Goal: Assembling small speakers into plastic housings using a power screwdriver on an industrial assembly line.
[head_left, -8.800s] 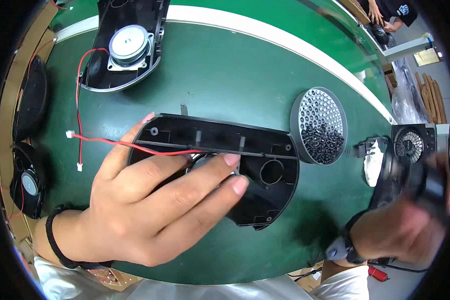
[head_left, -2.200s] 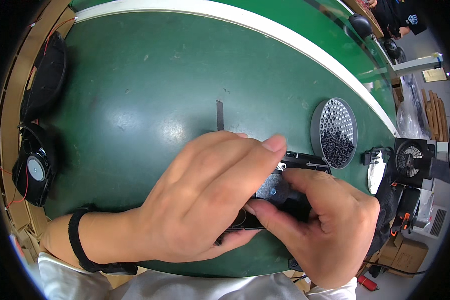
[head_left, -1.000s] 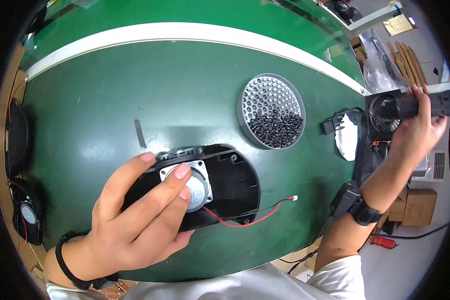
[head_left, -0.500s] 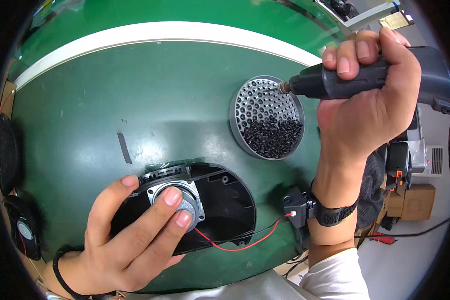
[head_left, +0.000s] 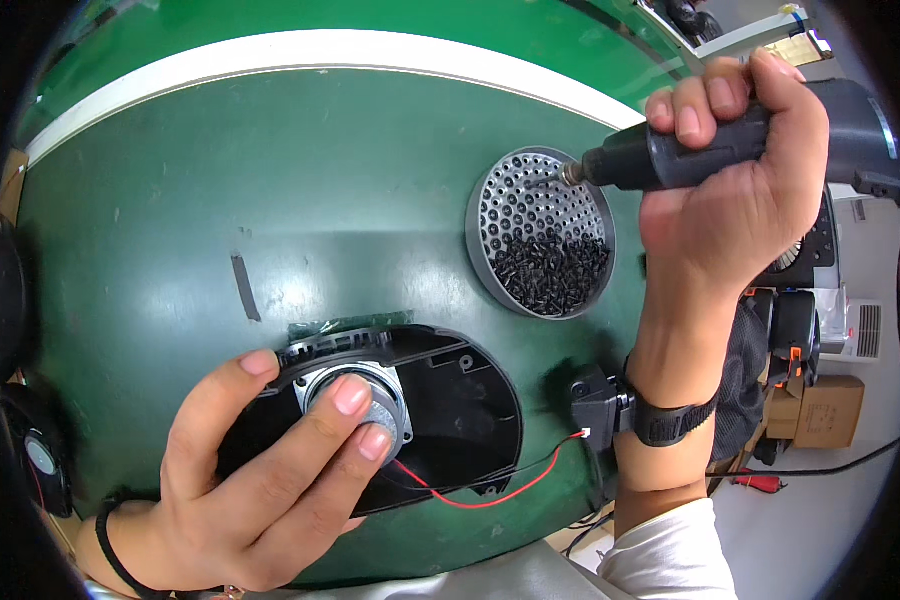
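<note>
My right hand (head_left: pixel 725 170) is wrapped around a black electric screwdriver (head_left: pixel 635 155). Its bit points left over a round grey screw tray (head_left: pixel 475 245). Whether the tip touches a screw is too small to tell. Dark screws (head_left: pixel 555 270) lie heaped in the near part of the tray, and others sit in its holes. With my left hand (head_left: pixel 260 480) I hold a small square-framed speaker (head_left: pixel 385 415) in a black plastic housing (head_left: pixel 470 410), two fingers pressing on its round back. My index finger rests on the housing's rim; my thumb is hidden.
Red and black wires (head_left: pixel 480 505) run from the speaker to a white plug beside a black device (head_left: pixel 595 400) by my right wrist. A dark strip (head_left: pixel 243 288) marks the green table (head_left: pixel 150 230). Another speaker (head_left: pixel 42 455) is at the left edge; cardboard boxes (head_left: pixel 825 412) stand at right.
The view has shifted slightly. The screwdriver bit stays over the tray's holes, and my left fingers keep their place on the speaker.
</note>
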Tool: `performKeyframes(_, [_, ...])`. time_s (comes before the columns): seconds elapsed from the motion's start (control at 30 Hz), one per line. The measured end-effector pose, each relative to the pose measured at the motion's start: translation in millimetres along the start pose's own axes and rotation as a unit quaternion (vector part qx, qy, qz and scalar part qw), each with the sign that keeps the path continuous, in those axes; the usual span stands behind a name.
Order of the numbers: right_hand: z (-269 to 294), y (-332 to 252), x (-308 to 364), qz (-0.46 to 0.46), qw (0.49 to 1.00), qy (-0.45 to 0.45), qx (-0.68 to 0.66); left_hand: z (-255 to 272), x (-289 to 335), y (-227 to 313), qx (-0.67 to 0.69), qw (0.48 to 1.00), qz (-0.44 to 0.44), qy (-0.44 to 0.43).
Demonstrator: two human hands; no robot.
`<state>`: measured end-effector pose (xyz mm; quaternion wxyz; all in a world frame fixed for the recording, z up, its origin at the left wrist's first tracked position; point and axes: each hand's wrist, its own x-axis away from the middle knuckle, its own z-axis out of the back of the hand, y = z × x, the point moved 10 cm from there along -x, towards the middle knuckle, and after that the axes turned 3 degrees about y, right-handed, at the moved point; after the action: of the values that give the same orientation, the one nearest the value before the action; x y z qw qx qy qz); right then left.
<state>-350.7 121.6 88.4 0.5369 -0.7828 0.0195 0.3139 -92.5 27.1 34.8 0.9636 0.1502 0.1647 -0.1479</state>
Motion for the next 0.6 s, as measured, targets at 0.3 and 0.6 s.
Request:
performKeyframes(0.3, [24.4,-79.4,-2.4,0.016,0.996,-0.070,-0.055,-2.1,1.0,-1.3,0.019,0.999,-0.013,0.044])
performKeyframes(0.6, [-14.6,-71.1,78.0,-0.105,0.981,-0.097,-0.133,-2.7,0.6,-8.2,0.006,0.988,0.002,0.152])
